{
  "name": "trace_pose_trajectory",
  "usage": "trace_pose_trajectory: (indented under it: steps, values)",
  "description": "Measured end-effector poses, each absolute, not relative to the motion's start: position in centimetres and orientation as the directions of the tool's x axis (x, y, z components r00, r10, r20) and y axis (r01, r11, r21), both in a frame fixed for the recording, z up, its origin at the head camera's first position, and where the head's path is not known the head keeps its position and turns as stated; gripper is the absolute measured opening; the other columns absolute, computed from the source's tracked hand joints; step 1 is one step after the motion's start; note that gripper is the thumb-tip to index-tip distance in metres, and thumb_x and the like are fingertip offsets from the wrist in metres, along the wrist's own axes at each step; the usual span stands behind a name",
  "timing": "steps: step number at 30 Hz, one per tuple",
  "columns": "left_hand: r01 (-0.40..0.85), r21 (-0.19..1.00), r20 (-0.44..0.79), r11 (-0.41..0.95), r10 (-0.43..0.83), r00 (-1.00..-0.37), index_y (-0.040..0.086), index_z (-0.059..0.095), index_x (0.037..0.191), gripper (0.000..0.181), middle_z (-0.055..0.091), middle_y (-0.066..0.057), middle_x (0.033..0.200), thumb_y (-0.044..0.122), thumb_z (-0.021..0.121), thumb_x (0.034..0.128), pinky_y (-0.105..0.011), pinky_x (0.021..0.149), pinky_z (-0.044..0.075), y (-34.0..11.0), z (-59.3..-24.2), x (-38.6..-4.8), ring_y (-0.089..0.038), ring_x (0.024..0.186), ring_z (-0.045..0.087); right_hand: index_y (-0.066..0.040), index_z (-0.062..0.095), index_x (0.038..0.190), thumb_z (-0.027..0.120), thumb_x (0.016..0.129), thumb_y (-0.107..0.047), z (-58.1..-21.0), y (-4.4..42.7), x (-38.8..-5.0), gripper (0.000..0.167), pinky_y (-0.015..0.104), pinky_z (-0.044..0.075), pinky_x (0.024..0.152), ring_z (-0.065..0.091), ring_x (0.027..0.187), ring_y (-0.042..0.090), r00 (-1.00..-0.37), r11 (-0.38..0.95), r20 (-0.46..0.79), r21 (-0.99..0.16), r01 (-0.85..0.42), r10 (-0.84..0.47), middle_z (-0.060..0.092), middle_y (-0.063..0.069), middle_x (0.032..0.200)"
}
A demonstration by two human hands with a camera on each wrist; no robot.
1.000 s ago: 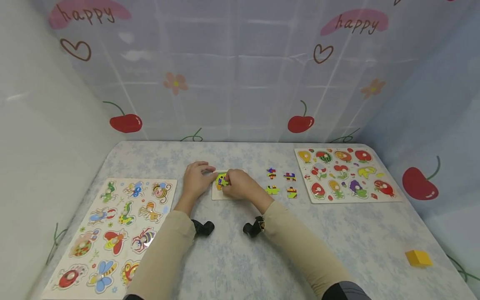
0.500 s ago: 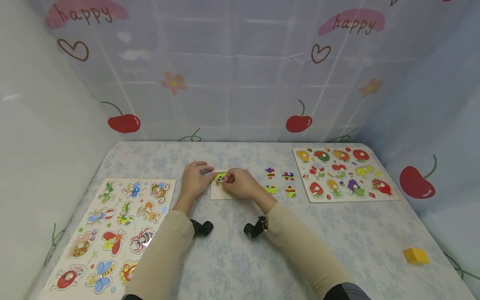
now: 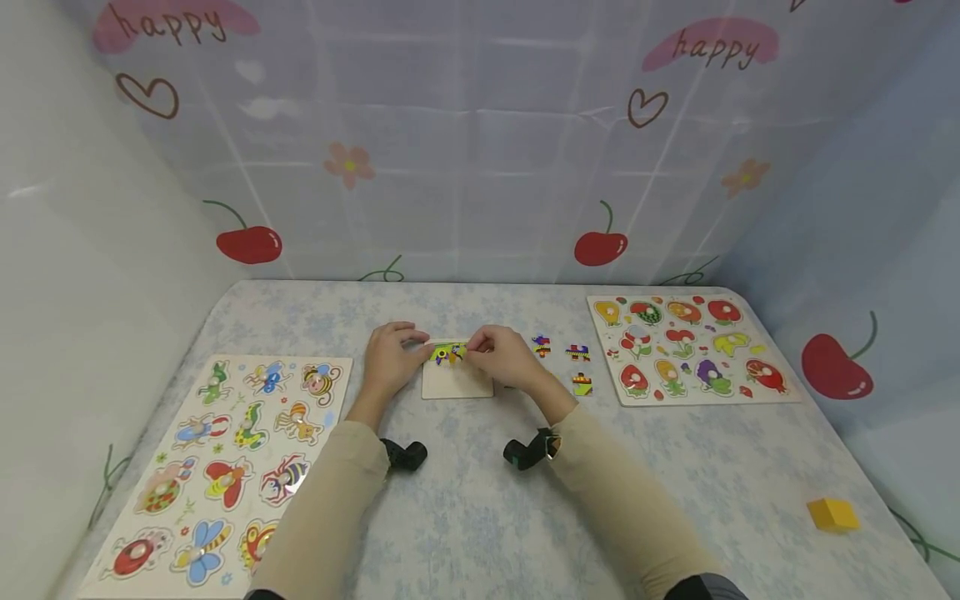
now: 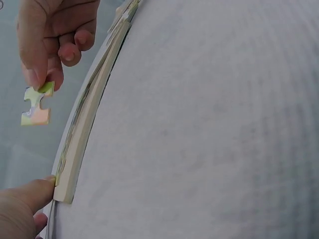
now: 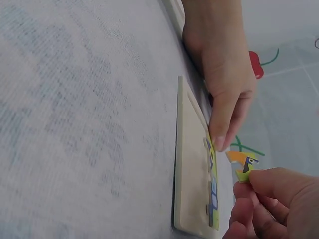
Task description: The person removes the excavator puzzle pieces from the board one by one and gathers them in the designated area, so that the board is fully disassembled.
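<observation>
A small wooden puzzle tray (image 3: pixel 459 385) lies on the table, with yellow-green jigsaw pieces (image 3: pixel 442 353) along its far edge. My left hand (image 3: pixel 393 358) rests at the tray's far left corner, its fingertips touching the edge. Over the tray's right side, my right hand (image 3: pixel 504 357) pinches a jigsaw piece between thumb and finger. In the right wrist view that jigsaw piece (image 5: pixel 245 165) shows orange, yellow-green and a dark eye mark. The left wrist view shows the held piece (image 4: pixel 38 105) raised clear of the tray.
Loose jigsaw pieces (image 3: pixel 577 353) lie right of the tray, partly behind my right hand. An insect peg board (image 3: pixel 341 375) stands at the left, a fruit board (image 3: pixel 693 398) at the back right. A yellow block (image 3: pixel 832 515) sits near the right edge.
My right hand has moved right from over the tray's left part, uncovering the pieces along the far edge and more bare tray. My left hand stays at the corner.
</observation>
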State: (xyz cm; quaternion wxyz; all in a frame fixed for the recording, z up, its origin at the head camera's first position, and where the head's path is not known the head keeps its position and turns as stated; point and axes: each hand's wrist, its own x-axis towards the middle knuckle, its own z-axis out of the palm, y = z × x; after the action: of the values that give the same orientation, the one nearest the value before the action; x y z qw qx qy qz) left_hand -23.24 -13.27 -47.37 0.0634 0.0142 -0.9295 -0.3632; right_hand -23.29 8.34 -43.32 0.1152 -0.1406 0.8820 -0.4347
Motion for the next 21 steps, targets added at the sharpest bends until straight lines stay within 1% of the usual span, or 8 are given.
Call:
trace_pose_trajectory:
  steps: [2, 5, 7, 11, 15, 19, 21]
  values:
    - [0.018, 0.677, 0.106, 0.736, -0.073, -0.992, 0.013, 0.077, 0.107, 0.028, 0.057, -0.008, 0.14, 0.034, 0.073, 0.09, -0.049, 0.12, 0.028, -13.3, -47.4, -23.2, -0.031, 0.138, 0.042, -0.012, 0.068, 0.109, 0.067, 0.094, -0.022, -43.1, 9.0, -23.4, 0.018, 0.026, 0.051, 0.063, 0.061, 0.079, 0.016, -0.932, 0.582, -0.084, -0.8, -0.147, -0.352, 0.066, 0.003, 0.095]
    - [0.024, 0.68, 0.11, 0.732, -0.069, -0.992, 0.014, 0.077, 0.107, 0.027, 0.057, -0.008, 0.14, 0.034, 0.073, 0.0902, -0.049, 0.12, 0.028, -13.3, -47.5, -23.2, -0.031, 0.138, 0.042, -0.013, 0.065, 0.126, 0.064, 0.096, -0.021, -42.8, 10.2, -23.6, 0.031, 0.027, 0.05, 0.062, 0.061, 0.078, 0.02, -0.929, 0.586, -0.088, -0.796, -0.151, -0.36, 0.065, 0.004, 0.098]
    - [0.03, 0.686, 0.113, 0.727, -0.066, -0.991, 0.014, 0.077, 0.106, 0.027, 0.057, -0.007, 0.14, 0.035, 0.073, 0.0901, -0.049, 0.12, 0.028, -13.3, -47.6, -23.2, -0.031, 0.139, 0.042, -0.013, 0.063, 0.131, 0.062, 0.097, -0.019, -42.6, 11.1, -23.9, 0.034, 0.027, 0.05, 0.06, 0.061, 0.077, 0.022, -0.932, 0.596, -0.081, -0.787, -0.157, -0.352, 0.064, 0.007, 0.099]
    - [0.046, 0.694, 0.124, 0.718, -0.057, -0.991, 0.015, 0.077, 0.107, 0.027, 0.057, -0.007, 0.139, 0.036, 0.072, 0.0903, -0.049, 0.12, 0.029, -13.4, -47.8, -23.1, -0.03, 0.139, 0.041, -0.016, 0.066, 0.124, 0.06, 0.098, -0.02, -42.3, 13.0, -24.4, 0.026, 0.028, 0.048, 0.056, 0.057, 0.074, 0.021, -0.954, 0.642, -0.076, -0.755, -0.134, -0.289, 0.064, 0.008, 0.101]
    - [0.065, 0.687, 0.143, 0.724, -0.047, -0.989, 0.015, 0.077, 0.108, 0.028, 0.058, -0.007, 0.138, 0.037, 0.071, 0.0913, -0.05, 0.119, 0.029, -13.6, -48.0, -23.1, -0.03, 0.138, 0.042, -0.021, 0.064, 0.12, 0.058, 0.099, -0.024, -42.3, 14.3, -25.0, 0.021, 0.029, 0.048, 0.053, 0.055, 0.068, 0.021, -0.966, 0.684, -0.136, -0.728, -0.054, -0.221, 0.062, 0.006, 0.103]
    - [0.084, 0.675, 0.16, 0.733, -0.034, -0.986, 0.015, 0.076, 0.11, 0.028, 0.059, -0.008, 0.137, 0.036, 0.068, 0.0937, -0.05, 0.119, 0.03, -13.5, -48.0, -22.9, -0.03, 0.137, 0.043, -0.021, 0.063, 0.119, 0.058, 0.1, -0.024, -42.5, 14.7, -25.4, 0.02, 0.03, 0.049, 0.053, 0.055, 0.065, 0.023, -0.957, 0.699, -0.203, -0.715, 0.0, -0.208, 0.06, 0.007, 0.104]
    - [0.093, 0.678, 0.165, 0.729, -0.028, -0.986, 0.013, 0.075, 0.113, 0.028, 0.059, -0.008, 0.137, 0.033, 0.065, 0.0963, -0.049, 0.119, 0.031, -13.3, -47.9, -22.8, -0.03, 0.137, 0.043, -0.02, 0.063, 0.119, 0.058, 0.1, -0.023, -42.6, 14.7, -25.5, 0.02, 0.03, 0.05, 0.054, 0.056, 0.066, 0.022, -0.952, 0.715, -0.216, -0.699, -0.003, -0.215, 0.06, 0.008, 0.104]
